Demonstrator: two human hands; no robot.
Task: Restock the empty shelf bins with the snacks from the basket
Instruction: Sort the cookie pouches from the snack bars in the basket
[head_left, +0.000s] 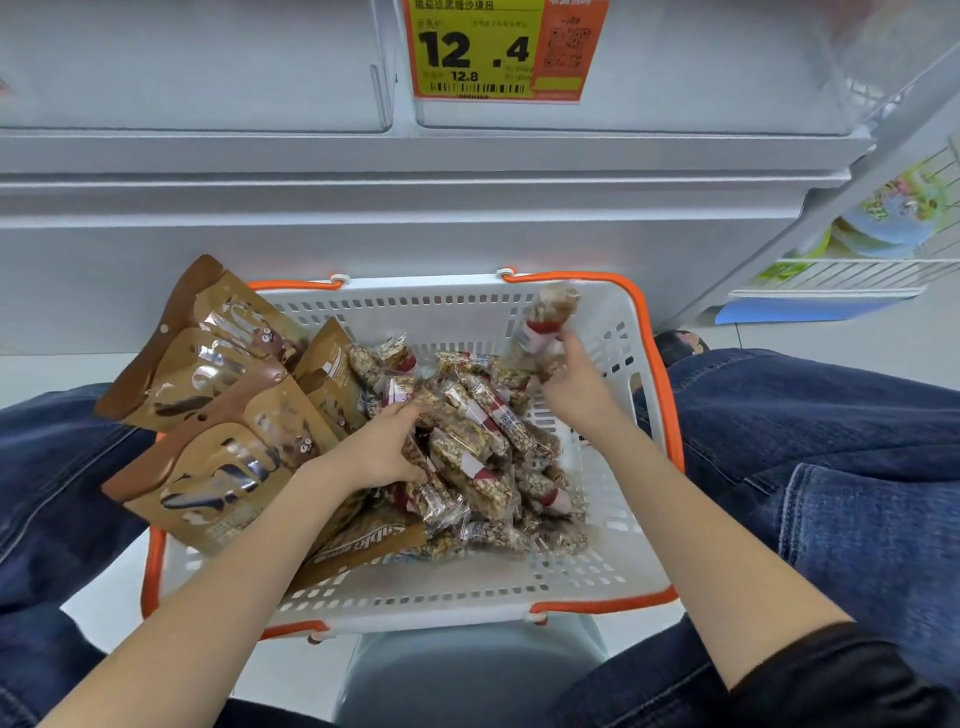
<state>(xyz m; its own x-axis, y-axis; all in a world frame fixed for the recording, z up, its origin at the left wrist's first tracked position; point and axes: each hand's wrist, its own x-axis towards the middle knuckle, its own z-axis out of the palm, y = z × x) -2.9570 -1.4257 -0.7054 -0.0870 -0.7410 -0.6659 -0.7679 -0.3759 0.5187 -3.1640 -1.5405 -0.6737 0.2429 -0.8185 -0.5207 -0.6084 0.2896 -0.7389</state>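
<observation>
1. A white perforated basket (597, 577) with orange handles sits on the floor between the person's knees, which are clad in blue jeans (857, 467), just in front of the base of a grey shelf unit.
2. The middle and right of the basket hold a heap of clear-wrapped grain bars (483, 457) with red and white bands.
3. Brown snack pouches (208, 395) lean in a stack against the basket's left wall, their tops sticking out over the rim; one more brown pouch lies flat under the near edge of the heap.
4. The left hand (379, 457) reaches into the heap from the near left, its grip curled round several bars in the pile.
5. The right hand (576, 384) is raised over the far right part of the basket, its grip clamped on a small bunch of bars (550, 322) held upright and lifted clear of the heap; they look slightly blurred.
6. Above, at the far edge of the view, the fronts of two clear shelf bins (208, 67) show side by side; the right one carries a yellow and orange price tag (498, 49) reading 12.4.
7. At the far right, a white wire rack (852, 273) holds colourful packages, too small to identify.
</observation>
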